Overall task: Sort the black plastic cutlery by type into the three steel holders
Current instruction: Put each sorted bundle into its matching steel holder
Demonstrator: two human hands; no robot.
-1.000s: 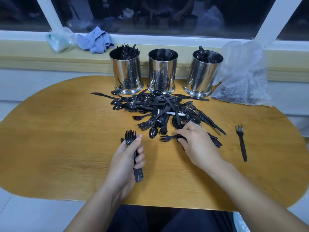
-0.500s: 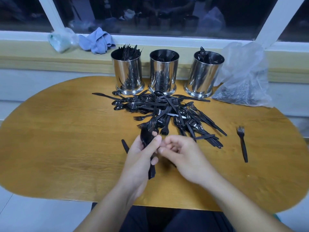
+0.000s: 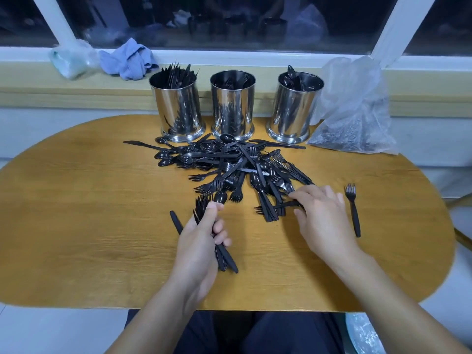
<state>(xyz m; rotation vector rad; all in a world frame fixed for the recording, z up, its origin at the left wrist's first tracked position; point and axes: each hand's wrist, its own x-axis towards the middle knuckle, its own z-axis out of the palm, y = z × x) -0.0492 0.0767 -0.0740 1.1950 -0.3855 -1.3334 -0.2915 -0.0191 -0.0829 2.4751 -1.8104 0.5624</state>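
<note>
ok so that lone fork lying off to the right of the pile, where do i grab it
Take the lone fork by its handle, the end nearer you, coming from above. It lies flat on the table, tines pointing away, with bare wood on both sides, so fingers can pinch the slim handle's edges.

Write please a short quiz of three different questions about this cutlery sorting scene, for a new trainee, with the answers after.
1. True or false: the left hand holds a bundle of forks.
2. Multiple choice: where does the lone fork lie? A) inside the middle steel holder; B) on the table, to the right of the right hand; C) on the window ledge.
3. Fill the gap: the right hand reaches into the near edge of the ____ of loose cutlery.

Key
1. True; its grip closes round the handles.
2. B.
3. Pile.
</note>
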